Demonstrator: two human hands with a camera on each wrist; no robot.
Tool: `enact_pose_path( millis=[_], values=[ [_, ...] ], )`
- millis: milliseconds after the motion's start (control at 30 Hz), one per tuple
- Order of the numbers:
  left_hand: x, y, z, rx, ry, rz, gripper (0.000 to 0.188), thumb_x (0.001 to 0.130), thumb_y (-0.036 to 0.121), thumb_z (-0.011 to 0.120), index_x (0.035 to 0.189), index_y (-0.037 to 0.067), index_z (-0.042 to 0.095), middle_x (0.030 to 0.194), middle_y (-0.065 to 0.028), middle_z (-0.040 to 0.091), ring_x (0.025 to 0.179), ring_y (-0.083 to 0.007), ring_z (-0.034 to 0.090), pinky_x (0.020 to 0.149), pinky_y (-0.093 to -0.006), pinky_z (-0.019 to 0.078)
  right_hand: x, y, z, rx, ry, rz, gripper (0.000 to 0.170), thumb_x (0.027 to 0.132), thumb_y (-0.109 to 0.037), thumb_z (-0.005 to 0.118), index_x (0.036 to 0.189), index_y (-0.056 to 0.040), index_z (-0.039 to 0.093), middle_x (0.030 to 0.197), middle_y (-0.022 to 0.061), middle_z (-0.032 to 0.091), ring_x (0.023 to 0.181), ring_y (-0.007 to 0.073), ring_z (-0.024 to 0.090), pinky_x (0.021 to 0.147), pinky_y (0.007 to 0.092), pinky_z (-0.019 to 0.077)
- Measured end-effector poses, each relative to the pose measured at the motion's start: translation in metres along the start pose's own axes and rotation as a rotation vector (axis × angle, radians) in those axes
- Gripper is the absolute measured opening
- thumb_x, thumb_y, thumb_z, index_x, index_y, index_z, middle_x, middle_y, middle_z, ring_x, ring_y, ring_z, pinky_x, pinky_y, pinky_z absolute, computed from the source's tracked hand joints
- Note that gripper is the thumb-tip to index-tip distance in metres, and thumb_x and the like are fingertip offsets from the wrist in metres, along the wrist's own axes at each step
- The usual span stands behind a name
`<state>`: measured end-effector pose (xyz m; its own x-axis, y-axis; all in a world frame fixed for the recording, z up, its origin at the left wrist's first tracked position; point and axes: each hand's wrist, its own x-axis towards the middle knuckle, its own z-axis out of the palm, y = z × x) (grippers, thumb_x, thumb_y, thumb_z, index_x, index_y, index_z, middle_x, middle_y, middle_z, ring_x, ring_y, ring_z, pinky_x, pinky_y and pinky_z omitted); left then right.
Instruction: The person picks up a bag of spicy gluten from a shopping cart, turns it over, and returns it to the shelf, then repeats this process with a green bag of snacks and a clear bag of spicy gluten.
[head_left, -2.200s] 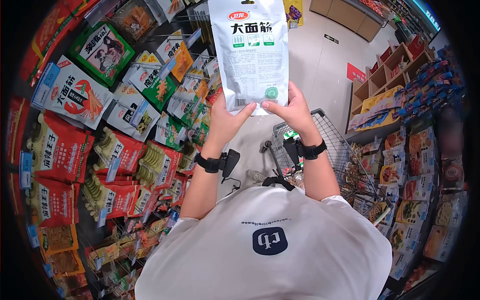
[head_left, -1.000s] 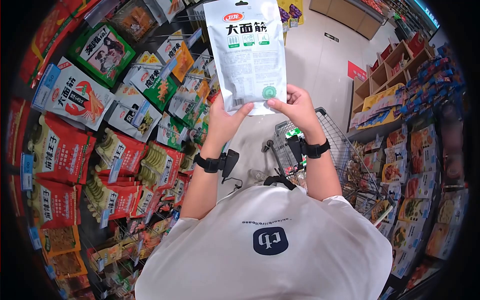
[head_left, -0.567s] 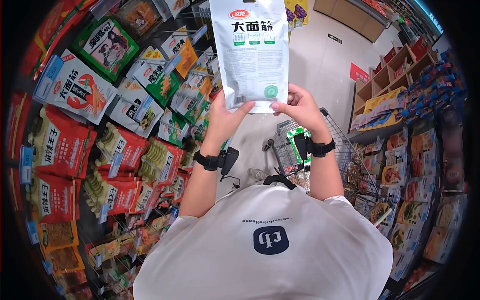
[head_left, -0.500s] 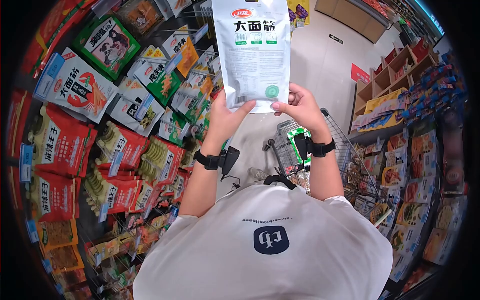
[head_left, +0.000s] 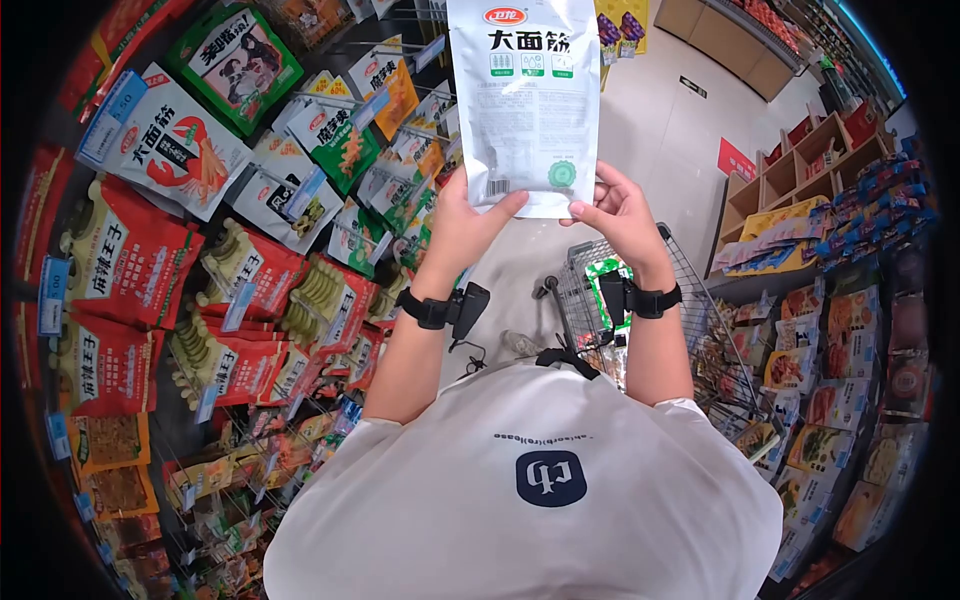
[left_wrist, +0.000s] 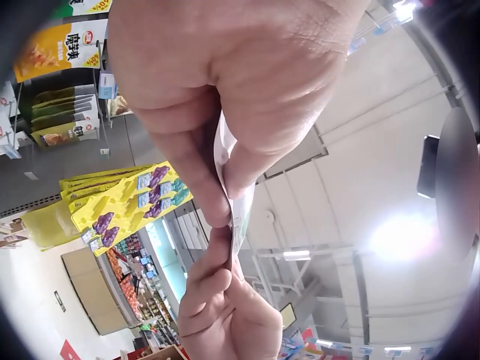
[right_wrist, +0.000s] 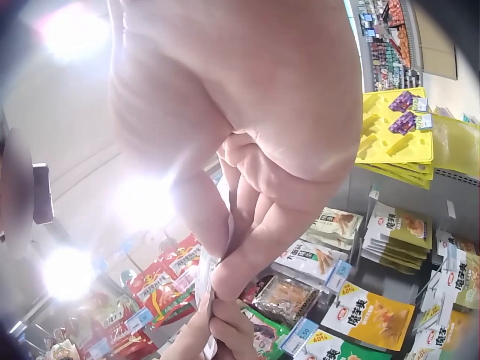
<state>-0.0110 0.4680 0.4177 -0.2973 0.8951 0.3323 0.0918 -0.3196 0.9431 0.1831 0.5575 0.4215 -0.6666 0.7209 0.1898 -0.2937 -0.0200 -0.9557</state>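
A white snack pouch (head_left: 530, 110) with black lettering, a red logo and a green seal is held up in front of me, its printed back toward the head camera. My left hand (head_left: 472, 222) grips its lower left corner, thumb on the near face and fingers behind. At the lower right corner my right hand (head_left: 622, 215) pinches it between thumb and fingers. From the left wrist view the pouch (left_wrist: 222, 154) appears edge-on between the thumb and fingers. In the right wrist view, too, only a thin edge of the pouch (right_wrist: 202, 274) shows.
Hanging snack bags fill the rack at left, including red bags (head_left: 120, 265) and a green bag (head_left: 235, 65). A wire shopping cart (head_left: 690, 320) stands below my right arm. Farther right are a wooden display (head_left: 800, 165) and another packed shelf (head_left: 825, 400). Pale floor (head_left: 655, 125) runs between.
The pouch and both hands have shifted slightly right in the head view, while the shelves and cart shift too as the view turns. Both hands keep their hold on the pouch.
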Motion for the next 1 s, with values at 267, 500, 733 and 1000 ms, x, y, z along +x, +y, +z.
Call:
enact_pose_path(
  millis=[267,500,733,1000],
  values=[
    [0.002,-0.003,0.0,-0.009,-0.026,0.012,0.046,0.08,0.008,0.074,0.118,-0.004,0.051,0.109,-0.0092,0.063,0.097,-0.014,0.061,0.084,-0.0284,0.0489,0.002,0.001,-0.007,-0.03,-0.021,0.077,0.043,0.085,0.002,0.062,0.125,0.0097,0.047,0.106,0.0141,0.065,0.087,0.0164,0.066,0.078,0.0309,0.0579],
    [0.003,-0.003,0.001,-0.022,-0.012,-0.016,0.046,0.08,0.007,0.074,0.118,-0.004,0.051,0.108,-0.0093,0.064,0.096,-0.014,0.061,0.085,-0.0287,0.0491,0.004,0.0,-0.005,-0.038,-0.007,0.076,0.033,0.088,-0.007,0.063,0.117,0.009,0.055,0.104,0.0114,0.066,0.087,0.0139,0.065,0.076,0.0285,0.0562],
    [0.004,-0.007,-0.001,0.007,-0.019,-0.017,0.043,0.08,0.008,0.073,0.117,-0.003,0.053,0.108,-0.009,0.065,0.097,-0.0139,0.062,0.085,-0.0288,0.0493,0.006,0.008,-0.009,-0.009,-0.009,0.078,0.031,0.089,-0.01,0.064,0.114,0.0075,0.058,0.102,0.0092,0.067,0.087,0.0122,0.064,0.079,0.0264,0.052],
    [0.003,-0.004,0.001,0.045,-0.019,-0.028,0.046,0.081,0.008,0.073,0.119,-0.004,0.05,0.108,-0.0096,0.064,0.097,-0.0145,0.061,0.085,-0.0286,0.049,0.008,0.013,-0.015,-0.026,-0.011,0.069,0.028,0.088,-0.009,0.065,0.111,0.006,0.06,0.099,0.0063,0.067,0.086,0.0089,0.062,0.078,0.0238,0.0495]
  ],
)
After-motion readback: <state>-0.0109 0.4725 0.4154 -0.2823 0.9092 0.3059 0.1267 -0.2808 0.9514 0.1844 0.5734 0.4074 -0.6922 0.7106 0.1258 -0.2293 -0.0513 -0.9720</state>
